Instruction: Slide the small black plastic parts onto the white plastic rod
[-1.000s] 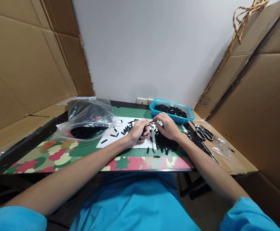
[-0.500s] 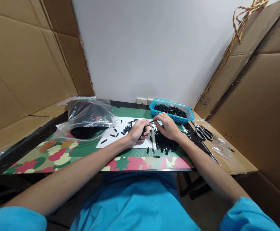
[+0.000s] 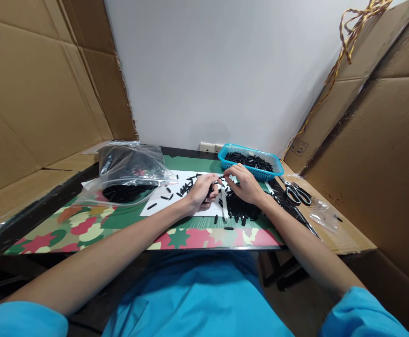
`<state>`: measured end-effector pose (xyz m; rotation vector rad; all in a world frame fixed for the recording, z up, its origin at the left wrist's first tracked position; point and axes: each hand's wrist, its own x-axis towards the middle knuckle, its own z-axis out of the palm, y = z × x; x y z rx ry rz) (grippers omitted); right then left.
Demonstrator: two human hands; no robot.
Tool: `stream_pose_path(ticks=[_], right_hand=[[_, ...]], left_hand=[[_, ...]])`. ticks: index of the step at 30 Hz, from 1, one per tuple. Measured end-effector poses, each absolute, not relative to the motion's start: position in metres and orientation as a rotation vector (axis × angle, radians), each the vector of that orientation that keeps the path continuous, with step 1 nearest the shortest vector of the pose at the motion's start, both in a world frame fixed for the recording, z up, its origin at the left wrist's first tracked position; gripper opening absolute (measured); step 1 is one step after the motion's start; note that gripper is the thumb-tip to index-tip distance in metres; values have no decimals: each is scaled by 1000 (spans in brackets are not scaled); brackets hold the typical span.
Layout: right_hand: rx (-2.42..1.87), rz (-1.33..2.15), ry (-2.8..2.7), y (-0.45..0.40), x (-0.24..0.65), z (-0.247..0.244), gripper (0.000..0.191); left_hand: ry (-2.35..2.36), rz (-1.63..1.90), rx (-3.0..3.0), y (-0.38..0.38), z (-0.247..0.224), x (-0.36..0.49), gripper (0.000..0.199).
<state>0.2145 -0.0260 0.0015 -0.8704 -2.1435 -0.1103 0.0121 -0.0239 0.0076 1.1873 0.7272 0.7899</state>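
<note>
Left hand [image 3: 203,191]: curled inward, grip closed around several small black pieces [image 3: 210,190], partly hidden by the fingers. Right hand [image 3: 245,185]: directly opposite, thumb and fingertips drawn close together at a slim black piece [image 3: 221,178] between the two hands. Cannot tell whether the right grip clamps this piece or only touches it.

Below left hand: white sheet [image 3: 155,210] with loose black pieces scattered on it, lying on a green patterned mat [image 3: 190,164] over the dark worktop [image 3: 176,151]. Below right hand: dense black pile [image 3: 243,208]; a narrow white strip [image 3: 224,206] runs along its left side.

Behind right hand: blue perforated basket [image 3: 278,171], part-filled with similar black pieces. Left of the sheet and overlapping it: clear zip bag [image 3: 134,164], black pieces visible inside. Far right: scissors [image 3: 297,194], near a small clear bag [image 3: 324,217] on cardboard [image 3: 355,238].
</note>
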Motion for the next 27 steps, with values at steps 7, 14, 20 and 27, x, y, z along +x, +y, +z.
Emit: stream_pose_path(ticks=[7, 14, 20, 27], right_hand=[[-907, -9, -2027, -23, 213, -1, 14], [-902, 56, -1981, -22, 213, -2, 13], [-892, 79, -1976, -21, 213, -2, 12], [-911, 109, -1967, -20, 213, -3, 15]], left_hand=[[715, 793, 1191, -23, 7, 11, 17], [722, 794, 1187, -25, 10, 11, 17], [728, 813, 1197, -25, 9, 11, 18], [723, 842, 1223, -23, 8, 10, 21]])
